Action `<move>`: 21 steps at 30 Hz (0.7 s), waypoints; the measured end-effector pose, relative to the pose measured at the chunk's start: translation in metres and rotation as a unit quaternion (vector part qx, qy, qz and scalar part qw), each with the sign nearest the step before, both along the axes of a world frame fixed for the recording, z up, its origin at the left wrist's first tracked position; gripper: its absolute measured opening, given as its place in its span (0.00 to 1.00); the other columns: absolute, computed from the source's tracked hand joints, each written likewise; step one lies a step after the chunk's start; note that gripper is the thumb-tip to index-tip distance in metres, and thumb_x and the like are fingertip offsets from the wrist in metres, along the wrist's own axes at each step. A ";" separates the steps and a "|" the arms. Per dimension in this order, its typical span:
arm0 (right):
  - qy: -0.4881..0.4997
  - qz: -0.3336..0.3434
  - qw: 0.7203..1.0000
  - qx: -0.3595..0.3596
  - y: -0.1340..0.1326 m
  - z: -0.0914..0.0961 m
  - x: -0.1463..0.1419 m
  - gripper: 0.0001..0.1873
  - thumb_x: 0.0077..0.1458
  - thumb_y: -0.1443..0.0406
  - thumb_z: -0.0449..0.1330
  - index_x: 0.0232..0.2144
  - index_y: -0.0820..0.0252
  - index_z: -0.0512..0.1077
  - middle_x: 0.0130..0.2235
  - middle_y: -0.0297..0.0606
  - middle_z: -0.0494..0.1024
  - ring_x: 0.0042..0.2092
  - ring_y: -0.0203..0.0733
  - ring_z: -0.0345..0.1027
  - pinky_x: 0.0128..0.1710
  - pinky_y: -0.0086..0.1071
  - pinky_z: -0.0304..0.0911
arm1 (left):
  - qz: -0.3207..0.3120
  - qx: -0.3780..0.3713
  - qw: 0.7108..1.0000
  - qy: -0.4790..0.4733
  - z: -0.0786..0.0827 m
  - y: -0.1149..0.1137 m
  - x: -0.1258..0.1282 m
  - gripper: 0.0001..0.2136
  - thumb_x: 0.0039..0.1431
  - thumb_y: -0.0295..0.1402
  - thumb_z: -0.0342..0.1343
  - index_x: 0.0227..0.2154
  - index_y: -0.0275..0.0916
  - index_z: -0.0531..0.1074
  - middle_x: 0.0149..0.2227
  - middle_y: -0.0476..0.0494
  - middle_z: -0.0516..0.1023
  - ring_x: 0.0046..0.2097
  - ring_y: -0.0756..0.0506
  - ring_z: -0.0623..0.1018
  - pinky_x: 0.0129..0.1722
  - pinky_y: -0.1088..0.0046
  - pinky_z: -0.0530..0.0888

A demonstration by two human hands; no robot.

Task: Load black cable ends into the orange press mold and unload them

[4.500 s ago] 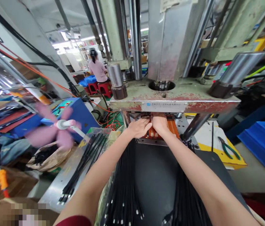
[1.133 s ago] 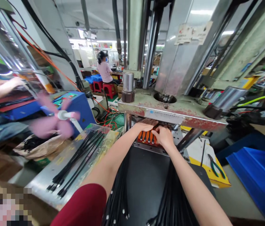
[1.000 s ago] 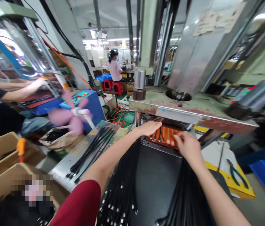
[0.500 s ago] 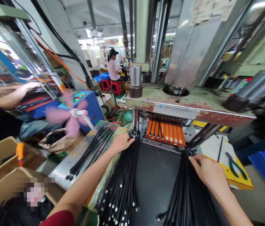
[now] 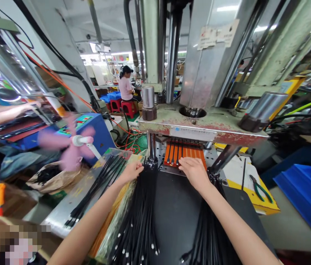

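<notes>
An orange mould [image 5: 188,151] with several black cable ends laid in its left grooves sits under the press plate [image 5: 202,127]. My left hand [image 5: 132,171] is closed on the top of the left bundle of black cables [image 5: 141,221], beside the left steel post. My right hand [image 5: 195,173] rests at the mould's front edge with its fingers curled; what they pinch is hidden. A second bundle of black cables [image 5: 213,228] hangs under my right forearm over a black mat [image 5: 177,206].
A spinning pink fan [image 5: 72,141] stands at the left, by a clear tray of cables [image 5: 100,180]. Green pliers [image 5: 260,187] lie on a yellow sheet at the right, next to a blue bin [image 5: 307,195]. A co-worker's arm [image 5: 6,112] reaches in at far left.
My right hand has left the right bundle and moved up-left to the mould's front edge. My left hand stays at the top of the left bundle. More cable ends lie in the mould.
</notes>
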State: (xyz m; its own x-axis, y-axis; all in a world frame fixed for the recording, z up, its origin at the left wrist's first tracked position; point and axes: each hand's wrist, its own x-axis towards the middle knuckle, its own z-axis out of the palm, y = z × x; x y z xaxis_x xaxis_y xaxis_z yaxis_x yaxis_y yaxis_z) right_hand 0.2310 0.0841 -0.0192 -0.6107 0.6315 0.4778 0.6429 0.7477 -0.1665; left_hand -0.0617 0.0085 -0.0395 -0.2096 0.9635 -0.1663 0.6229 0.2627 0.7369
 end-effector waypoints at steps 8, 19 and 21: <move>-0.050 -0.028 0.998 -0.039 -0.003 0.018 0.002 0.14 0.60 0.62 0.58 0.48 0.55 0.74 0.51 0.41 0.74 0.56 0.48 0.64 0.54 0.45 0.56 | 0.036 0.076 0.974 -0.210 0.013 0.007 0.004 0.17 0.47 0.45 0.59 0.27 0.35 0.64 0.22 0.53 0.68 0.20 0.55 0.65 0.20 0.80 0.62; -0.073 -0.113 0.983 -0.126 0.064 0.048 -0.028 0.20 0.66 0.57 0.46 0.54 0.58 0.67 0.57 0.46 0.68 0.59 0.52 0.58 0.57 0.53 0.49 | -0.164 0.171 0.879 -0.414 0.118 -0.044 0.063 0.12 0.53 0.39 0.61 0.29 0.36 0.67 0.23 0.51 0.69 0.22 0.55 0.67 0.21 0.81 0.63; -0.059 -0.113 0.982 -0.143 0.072 0.050 -0.025 0.19 0.66 0.58 0.45 0.53 0.57 0.68 0.56 0.44 0.69 0.57 0.47 0.61 0.57 0.46 0.53 | -0.195 0.135 0.825 -0.514 0.140 -0.060 0.078 0.11 0.53 0.38 0.61 0.29 0.37 0.67 0.22 0.53 0.67 0.18 0.56 0.64 0.18 0.82 0.60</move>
State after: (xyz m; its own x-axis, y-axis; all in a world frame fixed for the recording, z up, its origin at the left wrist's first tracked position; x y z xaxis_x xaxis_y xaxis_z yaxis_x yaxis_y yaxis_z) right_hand 0.2064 0.1561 0.0309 -0.4808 0.8547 0.1958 0.8142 0.5181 -0.2621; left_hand 0.0164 -0.0514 0.1002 0.2422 0.9554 0.1687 -0.3682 -0.0704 0.9271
